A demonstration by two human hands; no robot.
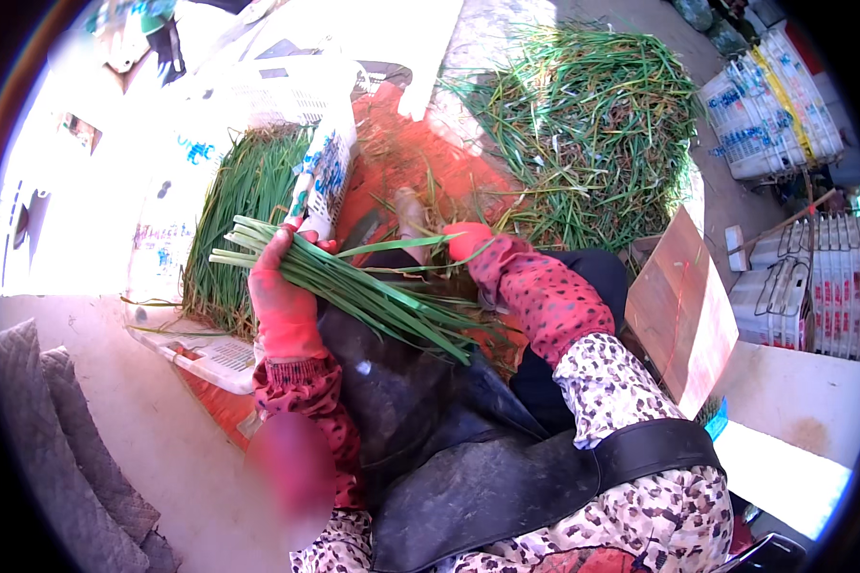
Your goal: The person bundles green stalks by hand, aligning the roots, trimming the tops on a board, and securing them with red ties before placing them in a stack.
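My left hand (279, 294) is closed around a bundle of long green leafy stalks (358, 279), near their pale cut ends. The leaf tips point down to the right over my dark apron. To the right, my right hand (469, 241) is bent inward beside a few long leaves that stretch over from the bundle; its fingers are partly hidden, and whether it grips them is unclear. A white plastic crate (218, 362) behind my left hand holds a dense row of upright green stalks (247, 186).
A big heap of loose green leaves (588, 136) lies at the upper right. A tilted wooden board (681, 308) stands by my right arm. Stacked white crates (774, 107) are at the far right. Grey quilted cloth (64, 444) lies at the lower left.
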